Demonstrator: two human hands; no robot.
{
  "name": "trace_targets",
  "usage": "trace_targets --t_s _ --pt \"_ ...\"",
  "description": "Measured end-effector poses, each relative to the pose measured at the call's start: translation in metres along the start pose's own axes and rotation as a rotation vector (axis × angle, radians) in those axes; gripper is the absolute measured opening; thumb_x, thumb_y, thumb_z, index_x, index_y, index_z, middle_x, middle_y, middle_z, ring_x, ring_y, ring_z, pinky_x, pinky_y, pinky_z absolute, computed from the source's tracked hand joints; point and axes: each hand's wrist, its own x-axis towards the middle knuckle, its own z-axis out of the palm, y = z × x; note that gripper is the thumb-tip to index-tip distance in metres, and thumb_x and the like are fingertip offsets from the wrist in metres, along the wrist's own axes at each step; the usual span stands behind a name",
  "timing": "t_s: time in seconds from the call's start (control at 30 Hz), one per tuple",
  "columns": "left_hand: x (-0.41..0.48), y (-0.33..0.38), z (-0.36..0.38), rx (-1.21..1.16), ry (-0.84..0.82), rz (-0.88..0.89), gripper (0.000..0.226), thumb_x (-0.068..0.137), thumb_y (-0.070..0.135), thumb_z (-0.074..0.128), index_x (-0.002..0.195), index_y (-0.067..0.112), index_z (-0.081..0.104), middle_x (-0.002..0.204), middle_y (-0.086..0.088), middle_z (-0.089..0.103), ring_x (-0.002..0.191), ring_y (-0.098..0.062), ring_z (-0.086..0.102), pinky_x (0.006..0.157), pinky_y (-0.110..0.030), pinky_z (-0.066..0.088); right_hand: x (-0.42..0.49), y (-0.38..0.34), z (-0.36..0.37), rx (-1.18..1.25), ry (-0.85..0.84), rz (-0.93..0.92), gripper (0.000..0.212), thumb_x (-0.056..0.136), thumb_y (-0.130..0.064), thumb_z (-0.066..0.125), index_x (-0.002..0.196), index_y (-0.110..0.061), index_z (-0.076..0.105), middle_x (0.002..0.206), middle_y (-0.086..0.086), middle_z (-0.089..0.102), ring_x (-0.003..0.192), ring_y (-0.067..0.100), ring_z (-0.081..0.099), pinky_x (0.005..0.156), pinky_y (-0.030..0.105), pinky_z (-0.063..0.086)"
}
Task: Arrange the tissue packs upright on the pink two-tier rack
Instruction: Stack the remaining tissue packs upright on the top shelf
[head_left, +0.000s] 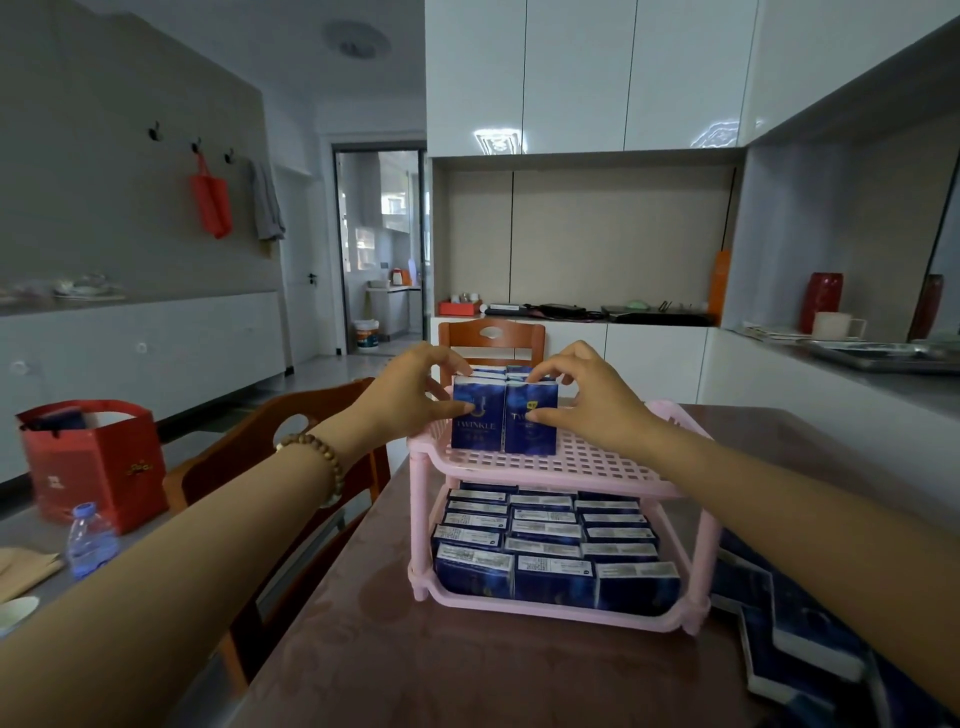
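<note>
The brown bench (467, 670) fills the lower middle of the frame. The pink two-tier rack (587, 467) stands on it at centre. The rack's lower tier is full of rows of blue tissue packs (550, 551). Its upper tier carries only a short double row at upper left, so the perforated shelf toward the right is open.

Loose packs (800, 639) lie on the bench at lower right, just beside the rack. The left hand (410, 395) pinches the left front pack (478, 423), fingers over its top and thumb on its face. The right hand (587, 400) has the same grip on the right front pack (530, 426).

The step in hand looks like squaring this pair upright against the row behind. The next move calls for letting go without tipping them, then reaching lower right for more. The shelf's raised left rim sits close beside the packs.
</note>
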Motion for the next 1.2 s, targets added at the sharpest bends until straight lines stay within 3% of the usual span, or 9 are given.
trace_targets --t_s 0.33,0.57,0.87,1.0,1.13,1.2 --pt "-0.010 0.016 -0.006 0.062 0.033 -0.024 0.040 0.076 0.021 0.075 0.111 0.021 0.057 0.124 -0.001 0.050 0.092 -0.013 0.057 0.070 -0.018 0.051 -0.011 -0.004 -0.014 0.008 -0.012 -0.018 0.038 0.077 -0.022 0.075 0.112 -0.022 0.061 0.112 -0.009 0.041 0.104 0.007 0.042 0.087 0.021 0.034" --pt "-0.018 0.029 -0.007 0.106 0.047 0.018 0.043 0.078 0.028 0.073 0.117 0.022 0.056 0.123 0.000 0.052 0.099 -0.008 0.049 0.080 -0.020 0.043 -0.021 -0.004 -0.028 0.023 -0.022 -0.021 0.039 0.078 -0.024 0.074 0.114 -0.021 0.060 0.114 -0.008 0.042 0.105 0.007 0.042 0.086 0.024 0.043" --pt "-0.033 0.054 -0.003 0.155 0.021 0.057 0.040 0.083 0.035 0.066 0.120 0.023 0.054 0.130 -0.001 0.050 0.120 -0.016 0.045 0.095 -0.030 0.039 -0.041 0.012 -0.054 0.075 -0.016 0.081 0.033 0.081 -0.036 0.067 0.112 -0.029 0.058 0.126 -0.005 0.044 0.110 0.009 0.045 0.096 0.034 0.044" --pt "-0.047 0.065 0.003 0.133 0.012 0.096 0.038 0.083 0.036 0.066 0.117 0.025 0.055 0.128 0.002 0.052 0.119 -0.014 0.044 0.096 -0.028 0.039 -0.056 0.012 -0.065 0.109 -0.022 0.089 0.031 0.081 -0.038 0.066 0.110 -0.032 0.057 0.129 -0.007 0.045 0.111 0.009 0.047 0.095 0.033 0.043" --pt "-0.071 0.085 0.011 0.119 0.009 0.176 0.040 0.082 0.040 0.065 0.118 0.026 0.056 0.119 0.006 0.054 0.109 -0.008 0.047 0.087 -0.020 0.039 -0.082 0.009 -0.076 0.134 -0.023 0.087 0.031 0.081 -0.033 0.068 0.111 -0.029 0.058 0.125 -0.010 0.049 0.109 0.007 0.050 0.085 0.022 0.047" --pt "-0.085 0.094 0.016 0.101 -0.005 0.187 0.041 0.082 0.040 0.066 0.120 0.027 0.056 0.118 0.010 0.053 0.109 -0.006 0.046 0.090 -0.019 0.037 -0.102 0.007 -0.082 0.165 -0.035 0.078 0.031 0.080 -0.031 0.068 0.110 -0.027 0.060 0.122 -0.009 0.053 0.109 0.008 0.052 0.089 0.028 0.049"
